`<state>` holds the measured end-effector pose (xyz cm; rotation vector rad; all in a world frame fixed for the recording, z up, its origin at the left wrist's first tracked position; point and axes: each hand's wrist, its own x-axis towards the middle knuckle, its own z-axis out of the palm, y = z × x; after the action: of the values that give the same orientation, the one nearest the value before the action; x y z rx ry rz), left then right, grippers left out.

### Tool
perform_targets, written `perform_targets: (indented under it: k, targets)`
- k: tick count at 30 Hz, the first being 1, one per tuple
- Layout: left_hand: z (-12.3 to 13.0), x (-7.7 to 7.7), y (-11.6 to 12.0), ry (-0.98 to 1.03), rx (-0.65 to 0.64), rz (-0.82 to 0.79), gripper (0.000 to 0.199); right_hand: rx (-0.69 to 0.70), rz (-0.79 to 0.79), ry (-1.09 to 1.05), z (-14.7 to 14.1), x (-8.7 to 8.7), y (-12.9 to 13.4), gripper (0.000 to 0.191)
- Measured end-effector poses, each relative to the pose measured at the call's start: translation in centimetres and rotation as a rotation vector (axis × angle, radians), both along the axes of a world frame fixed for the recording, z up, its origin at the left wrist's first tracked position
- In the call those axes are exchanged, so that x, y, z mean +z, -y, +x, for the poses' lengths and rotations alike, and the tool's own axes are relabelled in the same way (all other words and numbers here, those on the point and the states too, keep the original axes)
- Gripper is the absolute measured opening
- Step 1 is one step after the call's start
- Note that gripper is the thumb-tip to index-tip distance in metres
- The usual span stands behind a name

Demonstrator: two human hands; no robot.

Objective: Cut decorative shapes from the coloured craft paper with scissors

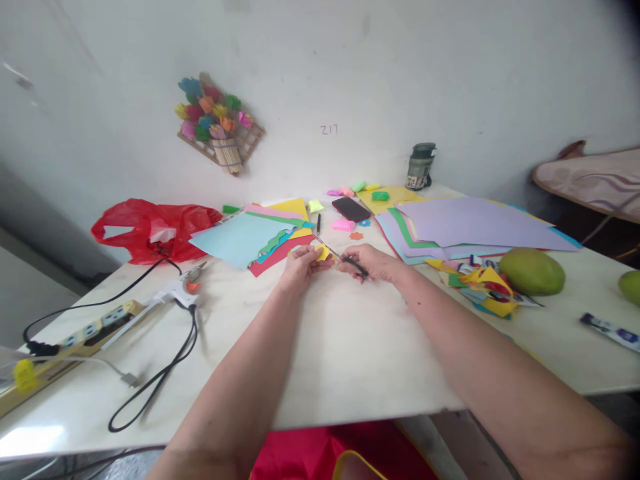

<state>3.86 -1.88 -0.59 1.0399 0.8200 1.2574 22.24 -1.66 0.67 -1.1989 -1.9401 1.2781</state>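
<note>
Near the middle of the white table, my left hand (301, 267) pinches a small piece of yellow paper (323, 253). My right hand (369, 262) grips a pair of scissors (356, 267) by dark handles, the blades pointing left and away, right at the yellow paper. Whether the blades are closed on the paper I cannot tell. Just beyond my hands lie a red sheet (280, 257), a dark pen (319, 224) and a small orange paper flower (357, 236).
Coloured paper sheets (465, 223) spread on the right, beside paper scraps (487, 290) and a green mango (533, 272). Light blue paper (240, 237), a red plastic bag (145, 230), a glue gun (183, 290) and a power strip (95, 330) lie left. A phone (351, 209) and bottle (421, 167) stand behind.
</note>
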Motion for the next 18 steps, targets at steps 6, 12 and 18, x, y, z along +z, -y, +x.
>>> perform_targets:
  k: [6, 12, 18]
  targets:
    - [-0.11, -0.24, -0.22, -0.009, 0.024, 0.015, 0.023, 0.010, 0.002, -0.007, 0.07, -0.21, -0.13, 0.032]
    - [-0.15, -0.32, -0.35, -0.018, 0.049, 0.024, 0.022, 0.010, -0.004, 0.001, -0.02, -0.06, 0.02, 0.033]
    - [-0.15, -0.45, -0.44, -0.012, 0.085, 0.023, 0.021, 0.004, -0.002, 0.016, -0.11, 0.11, 0.21, 0.036]
